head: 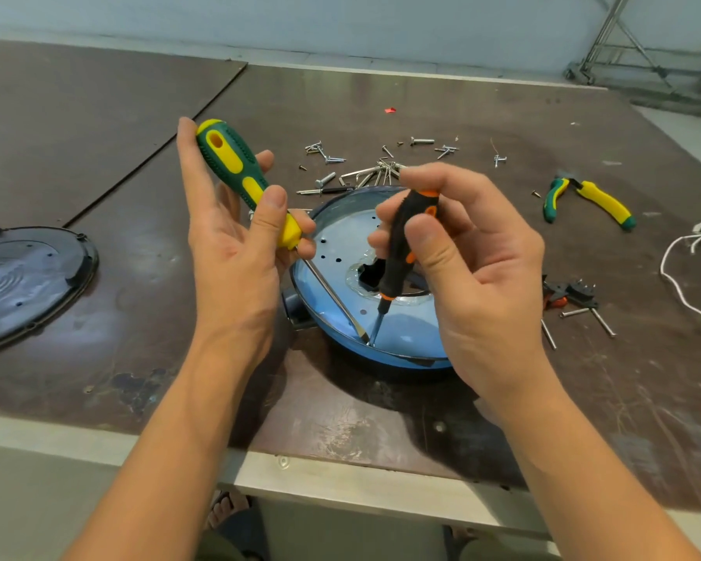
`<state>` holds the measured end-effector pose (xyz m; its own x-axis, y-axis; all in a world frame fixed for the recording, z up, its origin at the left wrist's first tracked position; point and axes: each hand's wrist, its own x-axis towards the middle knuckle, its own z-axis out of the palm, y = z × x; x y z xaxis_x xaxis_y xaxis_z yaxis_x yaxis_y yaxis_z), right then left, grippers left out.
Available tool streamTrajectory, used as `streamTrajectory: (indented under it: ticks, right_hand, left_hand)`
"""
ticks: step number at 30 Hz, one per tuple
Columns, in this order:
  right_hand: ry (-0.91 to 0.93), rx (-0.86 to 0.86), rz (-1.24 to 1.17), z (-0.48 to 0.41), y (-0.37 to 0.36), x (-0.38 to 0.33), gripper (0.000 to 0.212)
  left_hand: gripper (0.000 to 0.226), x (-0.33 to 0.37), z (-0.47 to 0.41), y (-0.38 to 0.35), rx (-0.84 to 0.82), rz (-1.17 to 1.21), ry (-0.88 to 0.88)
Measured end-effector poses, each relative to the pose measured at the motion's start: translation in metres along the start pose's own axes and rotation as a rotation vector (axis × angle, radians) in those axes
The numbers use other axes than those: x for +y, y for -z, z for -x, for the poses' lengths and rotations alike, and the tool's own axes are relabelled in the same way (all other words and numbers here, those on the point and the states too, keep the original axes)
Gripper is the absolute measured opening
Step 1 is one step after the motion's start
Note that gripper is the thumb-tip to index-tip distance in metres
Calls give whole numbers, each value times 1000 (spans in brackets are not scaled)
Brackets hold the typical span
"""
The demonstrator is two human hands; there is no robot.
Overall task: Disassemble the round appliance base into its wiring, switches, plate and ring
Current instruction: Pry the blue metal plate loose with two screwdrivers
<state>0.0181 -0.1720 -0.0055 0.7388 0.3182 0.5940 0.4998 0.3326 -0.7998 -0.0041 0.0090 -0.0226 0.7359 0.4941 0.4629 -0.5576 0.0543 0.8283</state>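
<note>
Tabletop of dark brown, scuffed board [98, 135] carries everything; at its left edge lies a black round plastic cover [21, 281], already off and well apart from the work. In the middle, near the front edge, sits the blue round appliance base [385, 356], open side up, with a silvery perforated metal plate [340, 240] still seated inside it and a ragged hole at the plate's centre.

The left hand [227, 244] holds a large green-and-yellow screwdriver [235, 172]; thumb and fingertips pinch the handle loosely while the palm stays fairly open. The right hand [474, 269] has its fingers curled round a slim black-and-orange screwdriver [401, 253], thumb pressed on the grip. Both blades slant down and meet at the near rim of the base, right where the plate meets the wall.

To the right lie green-and-yellow pliers [591, 200]; nearer the table's right edge a loop of white wire [664, 273]; just beside the base, black switch parts with orange bits [571, 295]; beyond the base, a scatter of silver screws [328, 157] and bent hex keys [365, 176].

By my reading the task is well past half: cover, wiring, switches and fasteners look to be out; prying the plate free is the step in hand, and the ring is left; whether the ring is loose yet I cannot tell.
</note>
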Motion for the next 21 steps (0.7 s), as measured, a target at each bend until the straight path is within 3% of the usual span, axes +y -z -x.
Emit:
streamTrajectory:
  ticks: [4,9,15,21]
  right_hand:
    - [-55,9,-49,-2,1,1,25]
    - [9,38,52,-1,0,0,22]
    - [-97,64,-52,-3,3,4,28]
    - [9,54,18,-2,2,3,28]
  left_hand:
    - [84,-1,0,-1,1,15,1]
    - [82,0,0,-4,-6,47,-3]
    - [80,4,1,-8,-17,72,-14]
    - [80,5,2,-9,-3,81,-8]
